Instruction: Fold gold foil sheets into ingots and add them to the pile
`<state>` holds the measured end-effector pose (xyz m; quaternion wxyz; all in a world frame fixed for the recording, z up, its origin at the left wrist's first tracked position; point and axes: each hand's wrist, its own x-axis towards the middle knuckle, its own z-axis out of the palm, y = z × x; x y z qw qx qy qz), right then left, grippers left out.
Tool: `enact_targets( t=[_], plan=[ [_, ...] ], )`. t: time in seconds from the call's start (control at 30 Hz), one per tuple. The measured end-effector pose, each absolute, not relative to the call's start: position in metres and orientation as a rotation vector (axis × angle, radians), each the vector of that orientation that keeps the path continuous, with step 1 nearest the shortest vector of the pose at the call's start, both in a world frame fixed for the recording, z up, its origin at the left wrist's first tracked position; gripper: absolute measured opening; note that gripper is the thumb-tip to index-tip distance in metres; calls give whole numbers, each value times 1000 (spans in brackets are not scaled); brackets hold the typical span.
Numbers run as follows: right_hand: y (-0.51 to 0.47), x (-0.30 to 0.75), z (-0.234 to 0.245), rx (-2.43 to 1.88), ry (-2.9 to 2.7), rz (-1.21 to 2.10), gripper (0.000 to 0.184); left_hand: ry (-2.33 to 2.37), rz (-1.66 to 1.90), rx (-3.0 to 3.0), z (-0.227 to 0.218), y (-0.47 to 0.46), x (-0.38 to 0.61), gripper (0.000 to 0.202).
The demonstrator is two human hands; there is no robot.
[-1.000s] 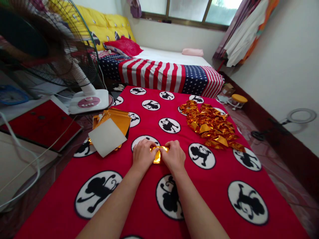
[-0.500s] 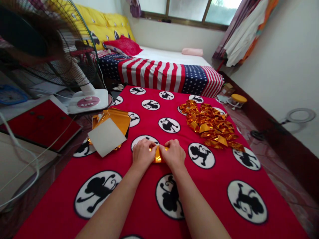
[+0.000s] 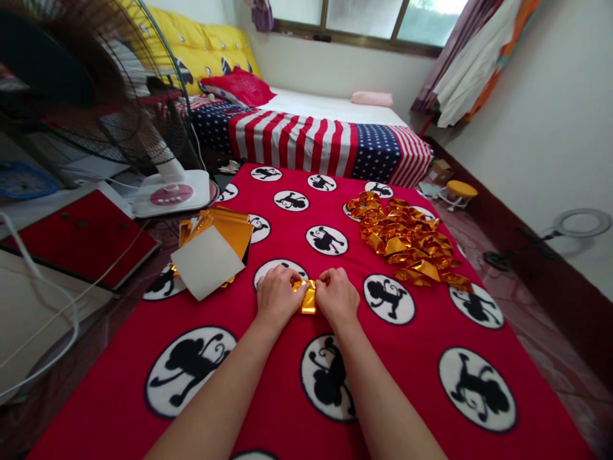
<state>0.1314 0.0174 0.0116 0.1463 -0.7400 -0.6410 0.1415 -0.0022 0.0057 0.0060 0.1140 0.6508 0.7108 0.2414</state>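
A small folded piece of gold foil paper lies on the red cloth with black monkey figures in white circles. My left hand grips its left side, fingers closed and thumb on the foil. On the opposite side my right hand pinches the right edge. The fingertips cover both ends, so only the shiny middle shows. To the left is a stack of gold foil sheets, with a pale sheet turned face up on top. Many folded gold foil pieces are heaped at the right.
An electric fan stands at the left beside a red panel and white cables. Beyond the red cloth is a bed with a striped, starred cover. A yellow-topped stool is on the floor at right.
My hands have drawn slightly apart, and more of the foil's middle shows between them. The left thumb now lies across the foil. The whole view has shifted a little.
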Motion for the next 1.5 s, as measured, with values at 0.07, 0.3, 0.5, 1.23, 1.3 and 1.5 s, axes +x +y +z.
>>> enact_targets(
  t=[0.07, 0.3, 0.5, 1.23, 1.3, 1.5],
  plan=[
    [17, 130, 12, -2133, -1849, 422, 15, 2064, 699, 1909, 6, 6, -3, 15],
    [16, 131, 12, -2115, -1863, 417, 21, 1994, 681, 1907, 3, 8, -11, 10],
    [18, 144, 11, -2002, -1877, 524, 12, 1900, 719, 1907, -2, 11, -17, 16],
    [27, 153, 12, -1921, -1988, 563, 14, 1959, 581, 1842, 5, 22, -32, 23],
    [26, 153, 11, -1904, -1978, 554, 14, 1960, 562, 1822, 5, 23, -33, 16],
    [22, 154, 5, -1864, -1875, 561, 11, 1856, 705, 1728, -3, 20, -38, 17]
  ],
)
